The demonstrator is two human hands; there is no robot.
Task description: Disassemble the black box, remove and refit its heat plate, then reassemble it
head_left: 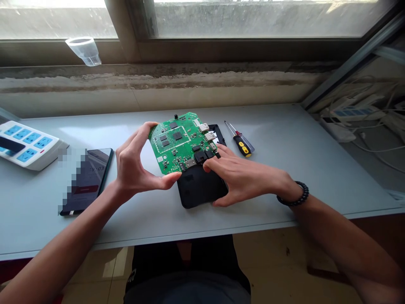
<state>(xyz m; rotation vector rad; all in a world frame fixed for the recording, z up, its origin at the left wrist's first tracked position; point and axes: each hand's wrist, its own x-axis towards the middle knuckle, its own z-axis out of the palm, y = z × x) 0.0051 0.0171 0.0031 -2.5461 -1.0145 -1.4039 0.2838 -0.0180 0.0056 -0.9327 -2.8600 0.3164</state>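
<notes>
A green circuit board [172,141] is tilted up above the desk, its chips and metal ports facing me. My left hand [136,158] grips its left side, thumb at the lower edge and fingers at the upper left corner. Below the board lies a black plastic cover [202,188]. My right hand [240,173] curves around the cover's right side, with its thumb low on the edge and a fingertip by the board's black connector. Behind the board, part of a black frame-like casing [218,134] shows; the rest is hidden.
Two screwdrivers [242,143] lie right of the board. A phone [90,177] and a white power strip [30,143] are on the left. A clear plastic cup [85,50] is at the window sill. Cables and another power strip [357,110] sit at the far right, beyond the desk edge.
</notes>
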